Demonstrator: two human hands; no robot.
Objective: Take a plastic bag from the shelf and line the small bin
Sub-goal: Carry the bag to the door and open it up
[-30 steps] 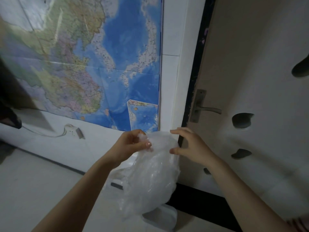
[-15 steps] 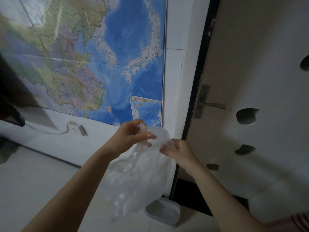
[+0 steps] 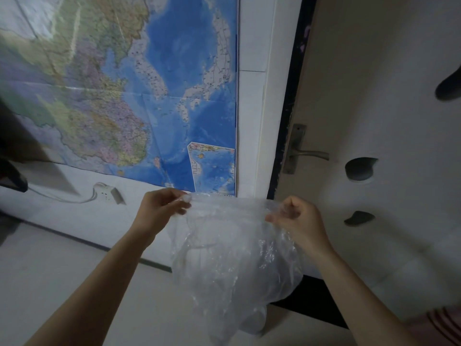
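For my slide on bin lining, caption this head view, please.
Left hand and right hand stretch a clear crinkled plastic bag open below a blue wall map.

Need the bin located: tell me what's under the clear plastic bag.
Under the clear plastic bag, a pale rounded shape shows, probably the small bin; the bag mostly covers it.

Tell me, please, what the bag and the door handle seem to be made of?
The bag looks like thin clear plastic film: see-through, crinkled, with glossy highlights, hanging limp between the left hand and right hand. The door handle looks like dull brushed metal, grey with a soft sheen, though the dim light leaves that unsure.
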